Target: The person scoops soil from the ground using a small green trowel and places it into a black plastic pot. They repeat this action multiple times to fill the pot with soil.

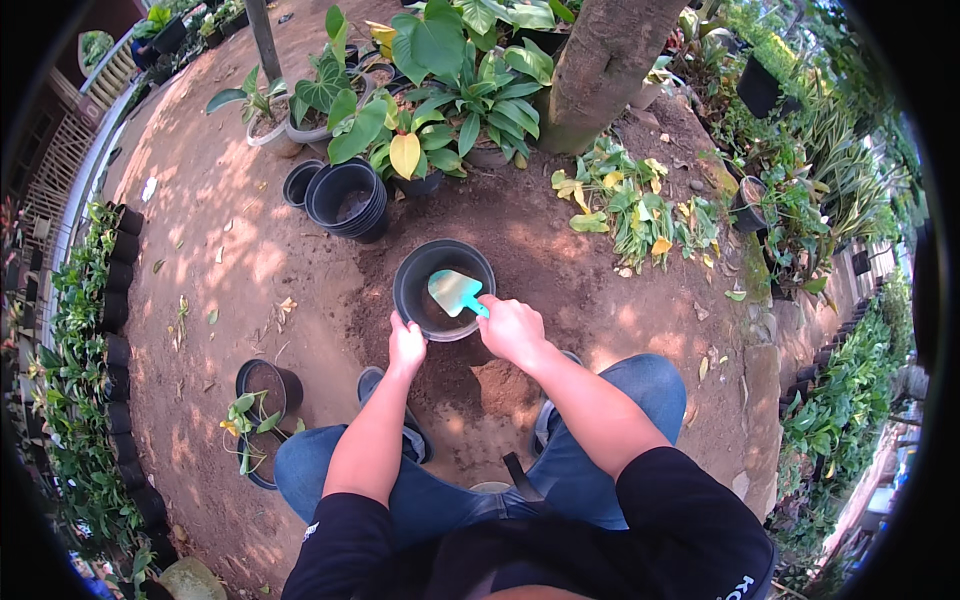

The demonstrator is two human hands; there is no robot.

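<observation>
A round black plastic pot (405,274) is in front of me over dark loose soil (375,322). My left hand (407,343) grips its near left rim. In my right hand (511,326) is the turquoise handle of a small garden trowel (454,291), whose broad blade lies across the pot's opening. Some brown soil shows inside the pot, partly hidden by the blade. A mound of lighter brown soil (506,386) lies on the ground between my feet, just below my right hand.
Nested black pots (347,201) stand beyond the pot, before potted leafy plants (480,112) and a tree trunk (600,67). Cut wilted foliage (645,206) lies at the right, near a stone edging (761,420). Soil-filled black pots (289,390) and a trailing plant (255,424) are at the left.
</observation>
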